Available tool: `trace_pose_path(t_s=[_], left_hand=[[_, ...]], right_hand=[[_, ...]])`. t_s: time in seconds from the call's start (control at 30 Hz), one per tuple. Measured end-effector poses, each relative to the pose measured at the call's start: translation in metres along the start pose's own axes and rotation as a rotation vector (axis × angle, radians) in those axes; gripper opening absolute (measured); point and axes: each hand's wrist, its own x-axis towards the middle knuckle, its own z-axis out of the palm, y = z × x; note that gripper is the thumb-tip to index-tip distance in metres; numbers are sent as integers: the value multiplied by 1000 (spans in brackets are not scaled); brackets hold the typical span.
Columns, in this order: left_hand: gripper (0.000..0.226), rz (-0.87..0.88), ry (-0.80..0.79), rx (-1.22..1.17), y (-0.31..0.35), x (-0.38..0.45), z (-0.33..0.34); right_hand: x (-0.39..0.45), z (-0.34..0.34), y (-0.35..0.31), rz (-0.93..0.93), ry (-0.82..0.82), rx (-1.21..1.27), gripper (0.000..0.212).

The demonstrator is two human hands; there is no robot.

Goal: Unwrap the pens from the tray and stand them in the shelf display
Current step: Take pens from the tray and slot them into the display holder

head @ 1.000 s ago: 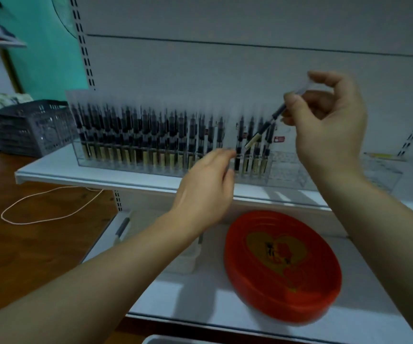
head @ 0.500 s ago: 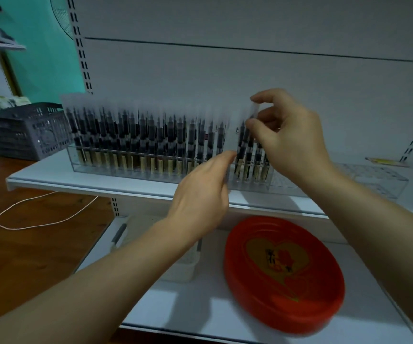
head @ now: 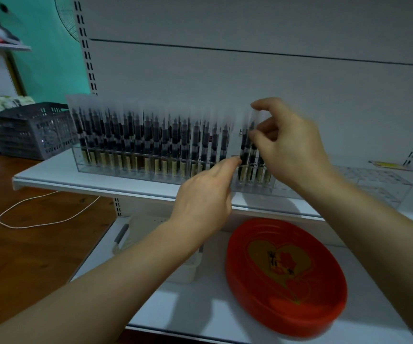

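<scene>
The right hand (head: 289,147) pinches a pen (head: 252,135) upright between thumb and forefinger, over the clear shelf display (head: 136,170) beside the standing pens (head: 151,142). The left hand (head: 205,194), fingers straight, touches the display's front. The red tray (head: 285,276) lies on the lower shelf (head: 200,316).

Blurred pen tops (head: 151,115); forearms cropped.
</scene>
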Motion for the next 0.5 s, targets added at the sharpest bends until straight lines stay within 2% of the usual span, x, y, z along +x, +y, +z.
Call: trace_pose_path(t_s=[0.1,0.23,0.37,0.5], left_hand=[[60,-6,-18,23,0,1,0],[58,0,-30,-7,1,4,-2],[51,47,87,-174,-1,0,-3],[33,29,196,-357,3,-15,-3]], right_hand=[[-6,0,0,-7,-62,-43,46],[-10,-4,3,5,-65,-47,54],[-28,-5,4,-5,-25,-13,62],[-57,3,6,-42,70,52,50]])
